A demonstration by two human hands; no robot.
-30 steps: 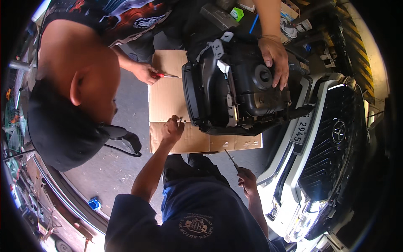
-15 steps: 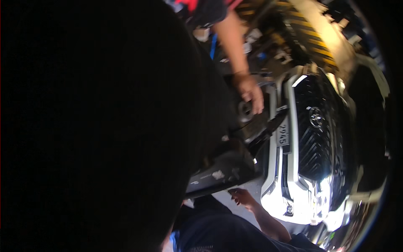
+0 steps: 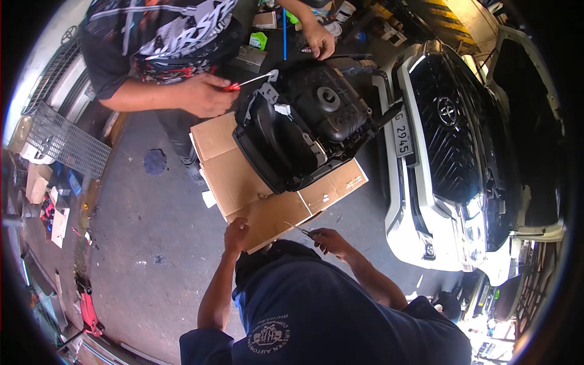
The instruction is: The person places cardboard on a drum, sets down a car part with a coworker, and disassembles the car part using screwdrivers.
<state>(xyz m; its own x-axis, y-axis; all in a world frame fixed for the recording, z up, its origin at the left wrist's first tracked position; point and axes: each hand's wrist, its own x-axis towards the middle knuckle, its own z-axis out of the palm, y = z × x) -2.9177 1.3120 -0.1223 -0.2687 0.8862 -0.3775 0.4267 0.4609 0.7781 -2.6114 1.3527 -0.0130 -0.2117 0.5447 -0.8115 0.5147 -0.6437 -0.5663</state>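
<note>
While right grip (image 3: 328, 241) clasps screwdriver (image 3: 302, 230), left grip (image 3: 236, 235) unclear, black housing (image 3: 304, 128) hiding some cardboard (image 3: 228, 173), white car (image 3: 449, 164) near

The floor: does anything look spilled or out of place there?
A dark, irregular patch on the grey floor, left of the cardboard, looks odd against the paler ground; spill or cloth, I can't tell.

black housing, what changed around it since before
The co-worker's red screwdriver moved from over the cardboard to a metal tab on the housing; their other hand went from beside the round cap to the far edge. The person's left hand drew back to the cardboard's edge. The right hand still holds a thin tool.
</note>
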